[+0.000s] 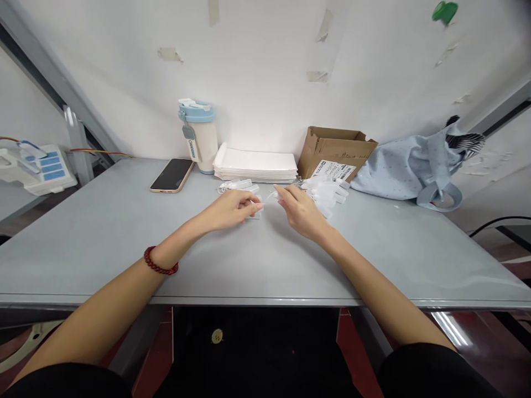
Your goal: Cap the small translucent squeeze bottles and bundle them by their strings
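My left hand is closed in a pinch over the table, around a small clear plastic piece whose edge shows beneath the fingers. Just to the right, my right hand pinches a thin whitish strip by its end, and the strip reaches toward the left fingertips. Whether strip and piece are joined cannot be made out. Behind my left hand lie several translucent plastic tubes with white loops. A pile of similar frosted plastic pieces lies beyond my right hand, partly hidden by it.
A stack of white paper sheets or envelopes lies against the wall, between a cream tumbler with a blue lid and an open cardboard box. A phone lies left, a light blue cloth bag right, on the grey table.
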Demonstrator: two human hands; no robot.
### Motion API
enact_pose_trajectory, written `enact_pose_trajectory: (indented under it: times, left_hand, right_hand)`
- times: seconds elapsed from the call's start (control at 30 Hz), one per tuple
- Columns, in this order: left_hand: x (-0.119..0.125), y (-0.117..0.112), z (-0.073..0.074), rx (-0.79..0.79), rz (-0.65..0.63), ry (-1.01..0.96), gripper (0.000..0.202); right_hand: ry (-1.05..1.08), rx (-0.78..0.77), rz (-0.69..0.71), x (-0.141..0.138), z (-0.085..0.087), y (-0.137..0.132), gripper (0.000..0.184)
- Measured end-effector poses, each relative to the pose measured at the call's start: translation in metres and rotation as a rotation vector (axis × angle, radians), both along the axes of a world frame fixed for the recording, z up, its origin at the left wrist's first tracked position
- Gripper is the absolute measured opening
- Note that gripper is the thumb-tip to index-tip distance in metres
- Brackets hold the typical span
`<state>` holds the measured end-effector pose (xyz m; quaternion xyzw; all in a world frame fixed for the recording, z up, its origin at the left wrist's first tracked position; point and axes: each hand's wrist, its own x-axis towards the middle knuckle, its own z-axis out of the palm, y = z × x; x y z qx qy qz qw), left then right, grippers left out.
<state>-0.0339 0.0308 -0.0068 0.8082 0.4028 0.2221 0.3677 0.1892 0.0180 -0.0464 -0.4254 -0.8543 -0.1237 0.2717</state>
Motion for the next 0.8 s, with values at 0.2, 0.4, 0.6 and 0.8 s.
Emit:
enact_pose_trajectory:
  times: [0.2, 0.4, 0.6, 0.8]
  left_hand:
    - [-0.001, -0.001, 0.001, -0.043, -0.071, -0.068, 0.024]
    - [0.000, -0.003, 0.004, -0.045, -0.067, -0.115, 0.021]
    - [0.001, -0.003, 0.006, -0.054, 0.011, -0.152, 0.021]
    - [0.000, -0.001, 0.006, -0.049, 0.051, -0.137, 0.021]
  right_hand:
    - [-0.003, -0.014, 0.038, -0.002, 0.002, -0.004, 0.039]
    - [-0.023, 0.026, 0.061, -0.001, 0.001, -0.004, 0.042]
    - [0.011, 0.006, 0.090, -0.001, 0.000, -0.006, 0.043]
    - [0.053, -0.043, 0.102, -0.003, 0.005, -0.011, 0.040]
